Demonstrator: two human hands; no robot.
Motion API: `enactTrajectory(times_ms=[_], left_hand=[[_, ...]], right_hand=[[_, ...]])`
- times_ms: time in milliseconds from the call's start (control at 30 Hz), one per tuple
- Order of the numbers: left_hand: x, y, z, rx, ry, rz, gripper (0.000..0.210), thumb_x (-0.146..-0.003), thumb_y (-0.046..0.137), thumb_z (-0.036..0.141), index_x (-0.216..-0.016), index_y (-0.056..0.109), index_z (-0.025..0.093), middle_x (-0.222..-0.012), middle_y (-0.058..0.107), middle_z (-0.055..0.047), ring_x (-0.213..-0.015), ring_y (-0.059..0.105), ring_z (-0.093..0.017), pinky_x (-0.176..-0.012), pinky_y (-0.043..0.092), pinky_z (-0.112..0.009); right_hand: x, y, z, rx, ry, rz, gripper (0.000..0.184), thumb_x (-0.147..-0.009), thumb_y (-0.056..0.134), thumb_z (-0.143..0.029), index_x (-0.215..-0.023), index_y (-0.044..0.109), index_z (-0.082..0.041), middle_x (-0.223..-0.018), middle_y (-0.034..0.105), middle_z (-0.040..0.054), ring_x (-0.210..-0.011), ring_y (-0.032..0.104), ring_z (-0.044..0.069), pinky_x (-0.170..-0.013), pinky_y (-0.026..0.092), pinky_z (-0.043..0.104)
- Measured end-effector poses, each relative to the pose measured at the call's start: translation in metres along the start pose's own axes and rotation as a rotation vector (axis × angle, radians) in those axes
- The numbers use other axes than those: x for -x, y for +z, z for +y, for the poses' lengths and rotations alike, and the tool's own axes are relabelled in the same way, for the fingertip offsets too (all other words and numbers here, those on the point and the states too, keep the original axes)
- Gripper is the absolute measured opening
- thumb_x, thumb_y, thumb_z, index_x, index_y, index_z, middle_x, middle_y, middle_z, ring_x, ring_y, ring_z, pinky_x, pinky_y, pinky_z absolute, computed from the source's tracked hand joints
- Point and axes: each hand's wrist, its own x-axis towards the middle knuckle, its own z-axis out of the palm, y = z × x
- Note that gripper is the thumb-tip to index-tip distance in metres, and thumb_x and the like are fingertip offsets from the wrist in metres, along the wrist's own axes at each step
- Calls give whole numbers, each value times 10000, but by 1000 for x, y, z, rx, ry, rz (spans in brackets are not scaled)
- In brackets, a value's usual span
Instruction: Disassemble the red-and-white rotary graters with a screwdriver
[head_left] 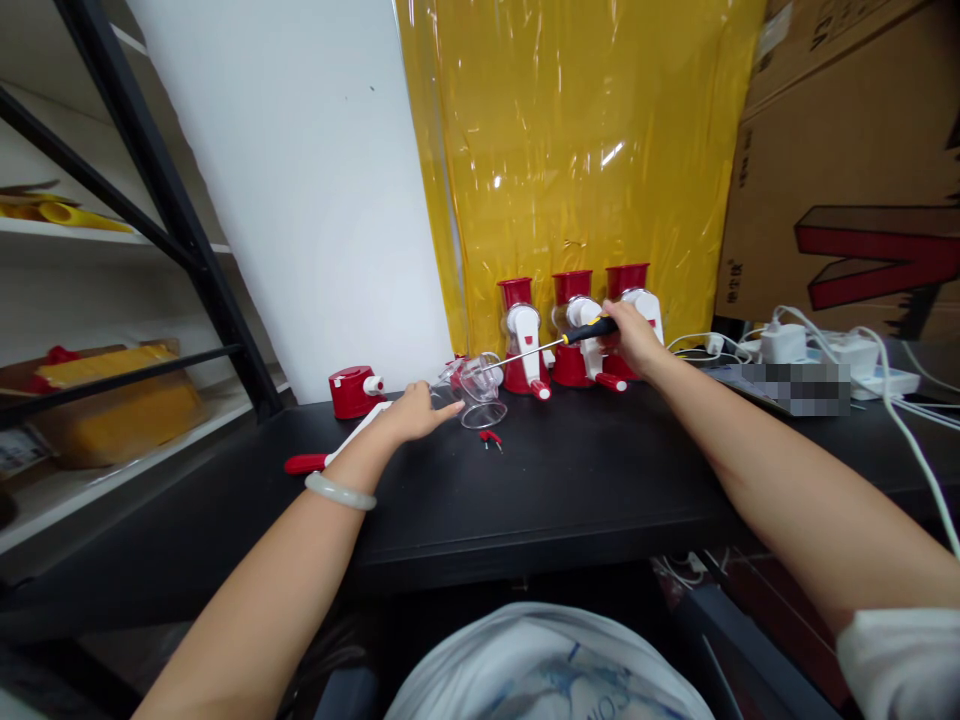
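My left hand (pixel 421 412) is closed on a clear plastic grater housing (pixel 480 385) that stands on the black table, its thumb stretched along the side. A screwdriver (pixel 589 330) with a black and yellow handle is gripped in my right hand (pixel 628 338). Its long shaft points left, and the tip meets the clear housing; exactly where is too small to tell. Small red pieces with metal pins (pixel 491 438) lie just in front of the housing. Left of my left hand are a red base (pixel 354 392) and a white crank handle with a red grip (pixel 306 464).
Three red and white rotary graters (pixel 517 335) stand along the back, the rightmost partly behind my right hand. White chargers and cables (pixel 784 342) lie at the right. A yellow plastic sheet (pixel 585 130), a large cardboard box (pixel 847 180) and a shelf rack (pixel 142 130) surround the black table (pixel 555 500).
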Motion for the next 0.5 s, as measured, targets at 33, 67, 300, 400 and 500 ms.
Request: enactTrajectory(times_ms=[33, 67, 300, 400, 500], left_hand=[[0, 0, -1, 0, 5, 1, 844, -770, 489, 753, -1219, 536, 39, -1273, 581, -286, -1087, 619, -388, -838, 496, -420], [-1, 1, -1, -1, 8, 1, 850, -769, 488, 755, -1218, 535, 35, -1272, 580, -290, -1084, 619, -390, -837, 496, -423], [0, -1, 1, -9, 7, -6, 823, -784, 485, 741, -1209, 537, 39, -1262, 588, -281, -1084, 621, -377, -835, 498, -406], [1, -2, 2, -11, 6, -5, 808, -787, 485, 735, -1202, 541, 44, -1255, 596, -274, -1079, 625, -372, -824, 503, -400], [1, -2, 2, -8, 5, -1, 811, -782, 489, 736, -1194, 546, 40, -1243, 603, -274, -1065, 630, -375, -812, 508, -406]], right_hand=[[-1, -1, 2, 43, -23, 5, 307, -791, 595, -516, -797, 445, -248, -529, 465, -60, -404, 464, 120, -395, 400, 248], [-2, -1, 4, 81, -41, 5, 330, -795, 595, -542, -782, 450, -246, -493, 437, -65, -388, 447, 119, -393, 393, 249], [3, 3, -1, -60, 39, 3, 208, -706, 644, -289, -813, 472, -241, -563, 474, -74, -406, 432, 87, -422, 412, 234], [5, 3, -4, -117, 66, -27, 212, -707, 620, -294, -827, 453, -243, -639, 521, -57, -439, 474, 96, -418, 416, 232], [2, 1, -1, -48, 29, -39, 283, -789, 593, -476, -817, 430, -246, -589, 486, -55, -424, 456, 106, -398, 406, 234]])
